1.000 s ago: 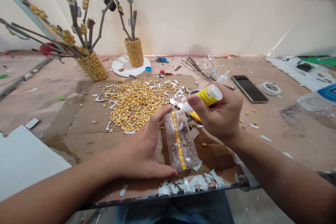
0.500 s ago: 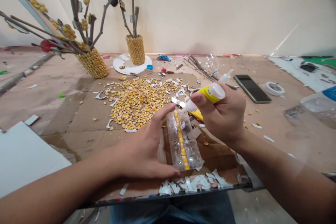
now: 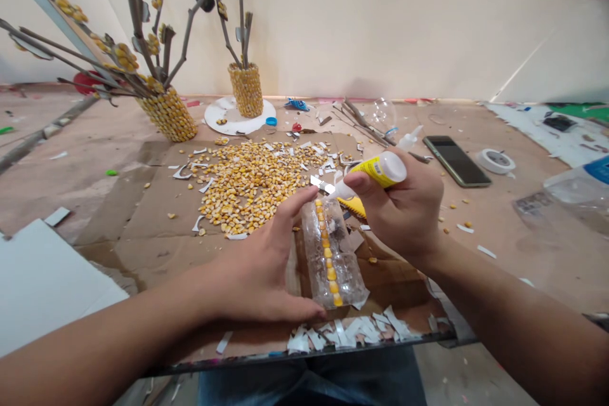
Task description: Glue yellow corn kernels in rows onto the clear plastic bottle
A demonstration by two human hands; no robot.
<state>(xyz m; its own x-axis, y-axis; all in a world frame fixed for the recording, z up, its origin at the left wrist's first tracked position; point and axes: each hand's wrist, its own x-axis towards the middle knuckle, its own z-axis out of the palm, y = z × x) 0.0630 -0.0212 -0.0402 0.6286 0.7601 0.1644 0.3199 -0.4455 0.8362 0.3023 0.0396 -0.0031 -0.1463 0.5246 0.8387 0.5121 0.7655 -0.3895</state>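
Observation:
My left hand cups a clear plastic bottle piece lying on the cardboard, thumb and fingers around its left side. A single row of corn kernels runs down the length of the bottle piece. My right hand is closed around a yellow and white glue bottle, with its nozzle pointing down at the far end of the bottle piece. Just beyond both hands a pile of loose corn kernels is spread over the cardboard.
Two kernel-covered vases with twig branches stand at the back left. A phone, a tape roll and a clear plastic bottle lie to the right. White paper scraps line the near edge, and a white sheet lies left.
The view shifted slightly. My right hand and the glue bottle barely moved at the bottle piece's far end; my left hand stayed on it.

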